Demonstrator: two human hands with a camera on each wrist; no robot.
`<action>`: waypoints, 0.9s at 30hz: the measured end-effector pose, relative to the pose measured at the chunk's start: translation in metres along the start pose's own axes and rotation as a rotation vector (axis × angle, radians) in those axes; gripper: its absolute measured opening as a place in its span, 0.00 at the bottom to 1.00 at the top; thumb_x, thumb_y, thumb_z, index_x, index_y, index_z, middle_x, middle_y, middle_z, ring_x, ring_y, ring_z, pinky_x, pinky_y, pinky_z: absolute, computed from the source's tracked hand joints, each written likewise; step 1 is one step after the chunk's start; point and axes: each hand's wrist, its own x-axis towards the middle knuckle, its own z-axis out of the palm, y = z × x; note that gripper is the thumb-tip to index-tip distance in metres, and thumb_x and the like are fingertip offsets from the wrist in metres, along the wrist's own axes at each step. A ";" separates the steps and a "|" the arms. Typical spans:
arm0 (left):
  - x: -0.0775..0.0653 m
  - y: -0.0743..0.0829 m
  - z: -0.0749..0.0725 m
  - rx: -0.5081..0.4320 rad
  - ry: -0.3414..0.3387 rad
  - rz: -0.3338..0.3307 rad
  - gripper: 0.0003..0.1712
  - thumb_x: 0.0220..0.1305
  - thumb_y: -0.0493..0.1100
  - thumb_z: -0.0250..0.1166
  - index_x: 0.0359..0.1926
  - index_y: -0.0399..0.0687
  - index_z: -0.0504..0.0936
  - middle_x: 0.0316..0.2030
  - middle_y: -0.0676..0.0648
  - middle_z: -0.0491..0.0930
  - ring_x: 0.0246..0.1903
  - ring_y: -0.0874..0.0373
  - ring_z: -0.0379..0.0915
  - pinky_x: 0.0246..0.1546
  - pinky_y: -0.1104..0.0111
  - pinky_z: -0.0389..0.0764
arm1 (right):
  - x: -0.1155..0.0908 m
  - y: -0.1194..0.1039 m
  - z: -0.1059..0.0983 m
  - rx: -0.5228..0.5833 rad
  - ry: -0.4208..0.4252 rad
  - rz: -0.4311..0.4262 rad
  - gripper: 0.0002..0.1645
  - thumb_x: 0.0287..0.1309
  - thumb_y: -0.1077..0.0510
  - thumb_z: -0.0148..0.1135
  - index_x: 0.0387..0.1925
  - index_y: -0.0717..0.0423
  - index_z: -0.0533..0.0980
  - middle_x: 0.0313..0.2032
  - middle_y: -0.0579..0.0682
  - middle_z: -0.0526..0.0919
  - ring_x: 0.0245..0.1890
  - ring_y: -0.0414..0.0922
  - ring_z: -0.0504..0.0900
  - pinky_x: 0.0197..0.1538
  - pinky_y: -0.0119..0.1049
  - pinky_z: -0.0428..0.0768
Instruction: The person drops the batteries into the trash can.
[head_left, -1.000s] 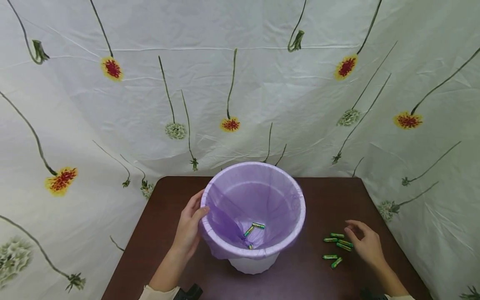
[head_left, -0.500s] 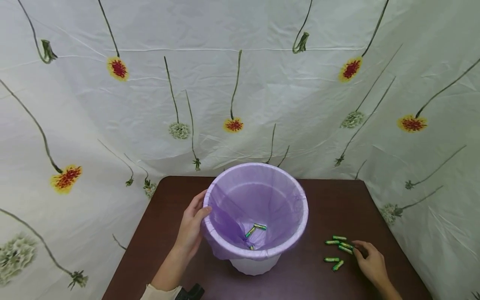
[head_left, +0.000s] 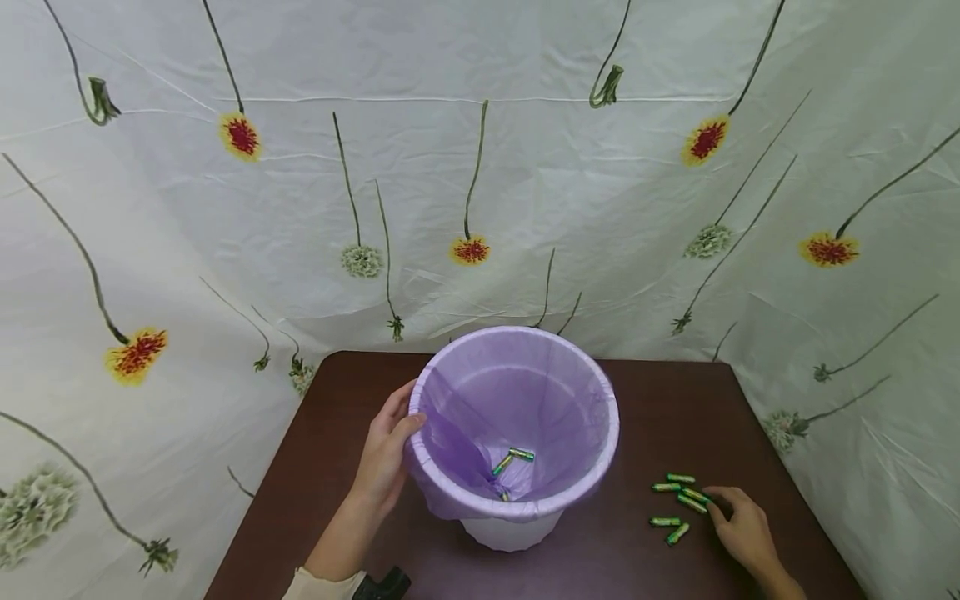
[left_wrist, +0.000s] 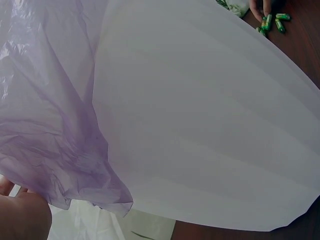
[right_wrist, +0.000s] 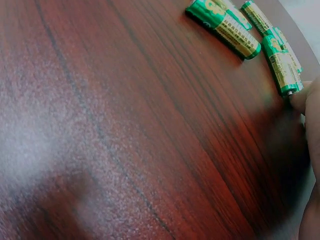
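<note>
A white trash bin [head_left: 512, 533], lined with a purple plastic bag [head_left: 536, 400], stands upright on the table. My left hand [head_left: 384, 460] grips its left rim, thumb over the edge and fingers outside. In the left wrist view the bag's loose skirt [left_wrist: 55, 120] hangs beside that hand. Several green-and-gold batteries [head_left: 665, 522] lie on the table to the right of the bin. My right hand [head_left: 742, 529] pinches the end of one battery [head_left: 695, 495] in the group; in the right wrist view the thumb meets a battery's tip [right_wrist: 282, 70].
A few more batteries [head_left: 521, 455] lie at the bottom of the lined bin. The dark brown wooden table [head_left: 645, 417] narrows toward the back. White flower-printed cloth [head_left: 420, 200] hangs behind it and at both sides.
My right hand has come down and left onto the batteries, its fingers closing at one battery's end. The left hand keeps its grip on the bin; the head view has shifted slightly.
</note>
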 end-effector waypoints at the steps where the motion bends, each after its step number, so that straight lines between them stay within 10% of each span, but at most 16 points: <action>1: 0.000 0.000 0.000 0.000 0.001 -0.001 0.31 0.70 0.32 0.56 0.73 0.39 0.67 0.67 0.37 0.70 0.56 0.49 0.73 0.51 0.64 0.80 | 0.000 0.001 0.000 -0.003 -0.003 -0.017 0.15 0.62 0.69 0.65 0.50 0.66 0.82 0.46 0.60 0.81 0.41 0.56 0.80 0.38 0.49 0.79; 27: 0.001 0.000 0.000 0.005 0.000 0.010 0.31 0.70 0.32 0.56 0.73 0.38 0.67 0.66 0.36 0.71 0.55 0.49 0.74 0.51 0.63 0.79 | -0.002 0.005 0.003 -0.022 0.045 -0.084 0.11 0.62 0.66 0.69 0.47 0.63 0.83 0.44 0.59 0.81 0.42 0.58 0.81 0.40 0.56 0.79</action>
